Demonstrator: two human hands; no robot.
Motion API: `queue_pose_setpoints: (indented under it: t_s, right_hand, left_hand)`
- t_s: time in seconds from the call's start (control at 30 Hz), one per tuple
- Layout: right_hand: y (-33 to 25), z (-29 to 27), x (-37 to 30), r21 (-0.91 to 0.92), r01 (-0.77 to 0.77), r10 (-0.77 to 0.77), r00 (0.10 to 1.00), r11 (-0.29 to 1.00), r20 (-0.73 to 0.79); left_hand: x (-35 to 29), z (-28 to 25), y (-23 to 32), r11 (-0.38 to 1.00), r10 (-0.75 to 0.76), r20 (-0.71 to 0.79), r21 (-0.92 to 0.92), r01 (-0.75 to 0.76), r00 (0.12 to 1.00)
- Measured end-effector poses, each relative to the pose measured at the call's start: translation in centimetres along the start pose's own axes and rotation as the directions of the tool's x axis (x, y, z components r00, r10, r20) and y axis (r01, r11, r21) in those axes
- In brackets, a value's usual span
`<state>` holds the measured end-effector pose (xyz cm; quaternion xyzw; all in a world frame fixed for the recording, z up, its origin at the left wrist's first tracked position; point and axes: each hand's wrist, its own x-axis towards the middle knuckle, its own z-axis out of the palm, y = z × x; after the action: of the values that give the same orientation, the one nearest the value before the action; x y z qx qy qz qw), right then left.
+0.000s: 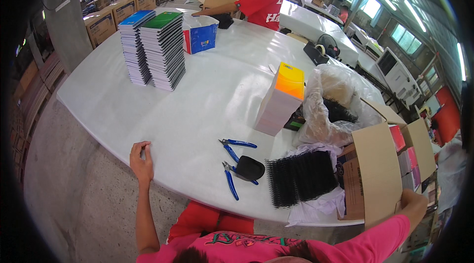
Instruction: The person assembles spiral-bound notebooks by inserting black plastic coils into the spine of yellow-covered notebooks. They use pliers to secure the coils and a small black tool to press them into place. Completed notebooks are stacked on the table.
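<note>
My left hand (141, 161) rests at the near edge of the white table, its fingers lightly bent, thumb apart, holding nothing. At the right, my right hand (414, 202) is against the near side of an open cardboard box (376, 174); its fingers are mostly hidden there. Pink-covered notebooks (408, 160) stand inside that box. Black spiral binding coils (301, 178) lie on crumpled paper left of it. Nearer the middle are two blue-handled cutting pliers (230, 180) and a black rounded pad (250, 168) touching a handle.
Two tall stacks of spiral notebooks (163, 51) stand far left beside a blue-and-white package (201, 37). A stack with a yellow-orange cover (281, 97) rises before a clear plastic bag (328, 130) of coils. A tape dispenser (316, 53) sits behind. A person in red (264, 9) works across the table.
</note>
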<state>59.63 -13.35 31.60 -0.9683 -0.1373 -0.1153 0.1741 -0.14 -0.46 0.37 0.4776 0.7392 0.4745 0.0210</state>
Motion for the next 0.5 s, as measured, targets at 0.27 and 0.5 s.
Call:
queue_pose_setpoints:
  t_s: [0.27,0.5]
  right_hand:
    - [0.1,0.3,0.3,-0.026,-0.012,0.012,1.000,1.000,0.018]
    - [0.6,0.9,1.0,-0.045,-0.069,0.068,0.997,0.997,-0.037]
  left_hand:
    - [0.1,0.1,0.7,1.000,-0.007,-0.014,-0.008,0.007,1.000]
    - [0.0,0.1,0.4,1.000,0.012,-0.014,-0.018,-0.012,1.000]
